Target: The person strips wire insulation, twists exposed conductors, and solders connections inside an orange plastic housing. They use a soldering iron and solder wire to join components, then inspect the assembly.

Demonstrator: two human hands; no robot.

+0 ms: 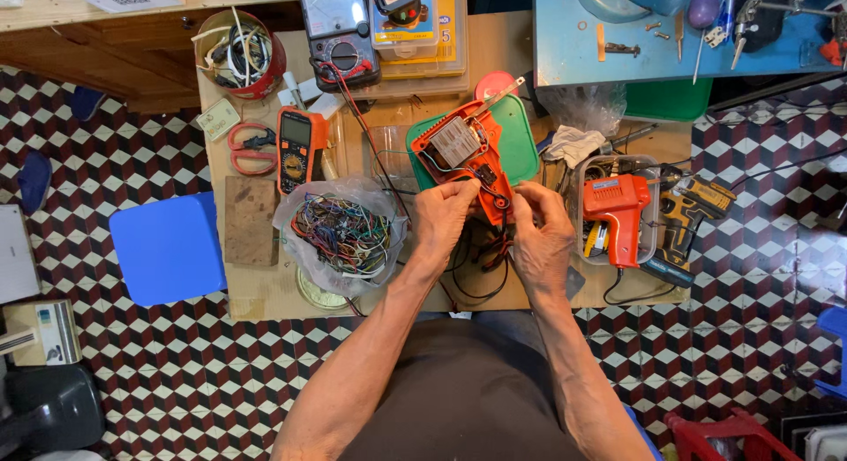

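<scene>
The left hand [444,216] and the right hand [540,236] are close together over the middle of the table [265,293]. Both work at the near end of an open orange tool [463,157]. The tool lies tilted on a green lid [520,134], with a grey block showing inside it. The left hand's grip is pinched together on thin wires [490,189] at the tool's near end. The right hand's grip is pinched too, just beside the tool, but what it holds is too small to tell. Black wires [476,276] hang in loops below the hands.

Left of the hands sits a clear bag of wires [344,232] in many colours. Beside it is an orange meter [296,148], and red scissors [251,148] lie further left. A bigger black meter [340,29] is at the far edge, next to a red tin [243,55] full of white bits.

Right of the hands, an orange glue gun [616,209] rests in a clear tub [653,232]. A yellow drill [693,209] lies just beside it. A blue stool [168,249] stands on the checked floor [750,293].
</scene>
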